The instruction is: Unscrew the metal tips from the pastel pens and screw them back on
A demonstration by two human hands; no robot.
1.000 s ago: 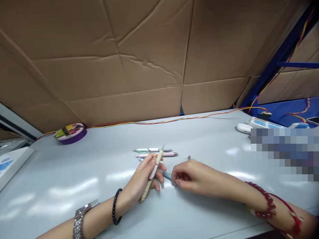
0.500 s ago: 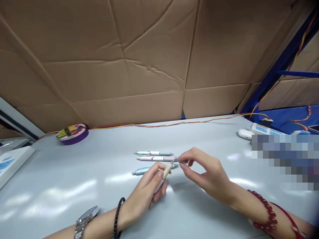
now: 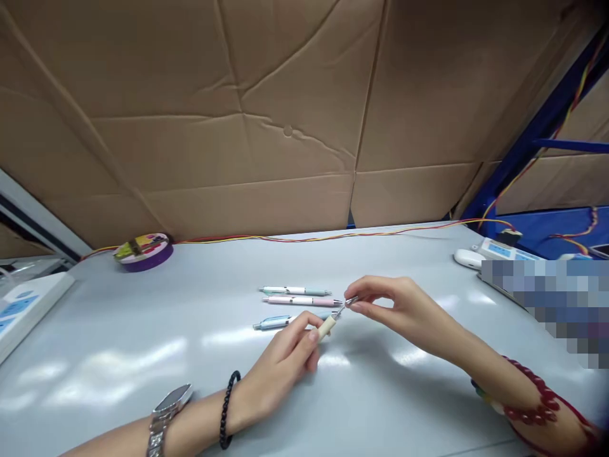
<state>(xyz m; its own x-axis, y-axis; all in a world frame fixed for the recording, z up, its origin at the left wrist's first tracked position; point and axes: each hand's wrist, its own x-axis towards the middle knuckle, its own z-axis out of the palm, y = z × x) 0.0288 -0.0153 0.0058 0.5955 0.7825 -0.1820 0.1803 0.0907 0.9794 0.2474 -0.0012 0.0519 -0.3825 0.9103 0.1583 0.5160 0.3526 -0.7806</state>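
My left hand (image 3: 283, 365) is closed around a cream-coloured pen barrel (image 3: 326, 327), tilted up to the right. From its front end sticks out a thin metallic refill point (image 3: 339, 311). Between thumb and fingertips, my right hand (image 3: 402, 312) pinches a small silver cone-shaped pen tip (image 3: 351, 301), close to the refill; whether they touch I cannot tell. Behind the hands lie a white and green pen (image 3: 295, 291), a white and pink pen (image 3: 302, 301) and a light blue pen (image 3: 273, 322), the last partly covered by my left fingers.
A round purple box (image 3: 148, 259) sits at the table's back left. One white power strip (image 3: 33, 311) is at the left edge, another (image 3: 509, 249) at the back right beside a white rounded object (image 3: 468, 258). Red and yellow wires (image 3: 295, 240) run along the cardboard (image 3: 190, 158).
The pen barrel in my left hand has shifted slightly right. My right wrist has turned, and the silver pen tip in its fingers now shows more plainly. The view has moved a little.
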